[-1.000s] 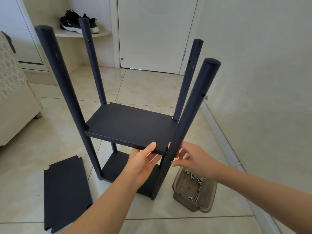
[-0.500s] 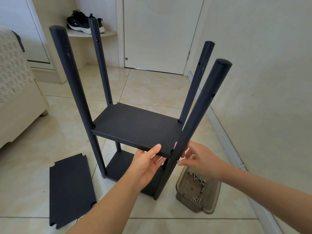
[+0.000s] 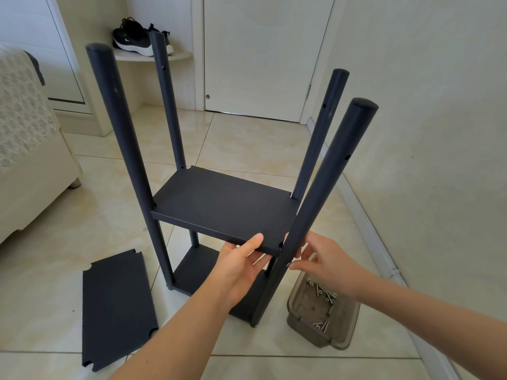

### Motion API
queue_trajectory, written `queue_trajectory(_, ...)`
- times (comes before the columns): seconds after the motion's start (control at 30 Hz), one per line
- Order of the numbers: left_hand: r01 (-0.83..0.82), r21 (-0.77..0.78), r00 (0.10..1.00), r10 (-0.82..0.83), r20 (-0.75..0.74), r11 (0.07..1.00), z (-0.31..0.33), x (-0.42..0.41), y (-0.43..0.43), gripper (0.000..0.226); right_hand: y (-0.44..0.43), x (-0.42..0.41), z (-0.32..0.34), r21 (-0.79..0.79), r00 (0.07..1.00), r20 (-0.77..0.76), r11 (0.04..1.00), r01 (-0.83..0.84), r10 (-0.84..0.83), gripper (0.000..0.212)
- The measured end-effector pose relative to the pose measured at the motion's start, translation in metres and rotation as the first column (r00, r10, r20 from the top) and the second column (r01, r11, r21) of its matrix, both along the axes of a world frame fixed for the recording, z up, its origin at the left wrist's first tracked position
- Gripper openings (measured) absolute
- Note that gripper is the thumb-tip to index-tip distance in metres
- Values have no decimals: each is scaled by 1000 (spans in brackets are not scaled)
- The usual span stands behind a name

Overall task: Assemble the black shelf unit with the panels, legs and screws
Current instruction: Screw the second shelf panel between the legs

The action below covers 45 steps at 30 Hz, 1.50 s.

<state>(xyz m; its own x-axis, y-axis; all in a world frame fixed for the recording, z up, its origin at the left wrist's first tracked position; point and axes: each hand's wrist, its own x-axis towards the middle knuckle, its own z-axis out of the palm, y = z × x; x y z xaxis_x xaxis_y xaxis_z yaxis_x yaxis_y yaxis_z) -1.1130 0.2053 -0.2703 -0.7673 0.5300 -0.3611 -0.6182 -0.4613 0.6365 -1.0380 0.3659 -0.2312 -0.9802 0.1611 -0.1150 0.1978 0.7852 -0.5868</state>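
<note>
The black shelf unit stands on the tiled floor on several round legs, with a bottom panel (image 3: 197,267) and a middle panel (image 3: 225,204) between them. My left hand (image 3: 238,267) grips the middle panel's near edge, thumb on top and fingers beneath. My right hand (image 3: 321,259) pinches a screw (image 3: 288,265) against the near right leg (image 3: 315,204), just below that panel's corner. A loose black panel (image 3: 116,305) with notched corners lies flat on the floor at the left.
A translucent brown tray (image 3: 340,330) with several screws sits on the floor right of the unit. A wall and baseboard run along the right. A cream sofa (image 3: 30,149) stands at the left, a white door behind, and black shoes (image 3: 134,39) on a corner shelf.
The view has shifted, so the unit sits further right in frame. My right hand stays at the near right leg, with its fingertips now on a screw at the leg. My left hand keeps its hold.
</note>
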Motion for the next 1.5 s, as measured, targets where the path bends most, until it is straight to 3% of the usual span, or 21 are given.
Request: queue_trajectory(1.5,40,13,999,-40,3,999,-2,-1,-8,23,-1,-1,-1,-61,999,40,998,-6,8,40)
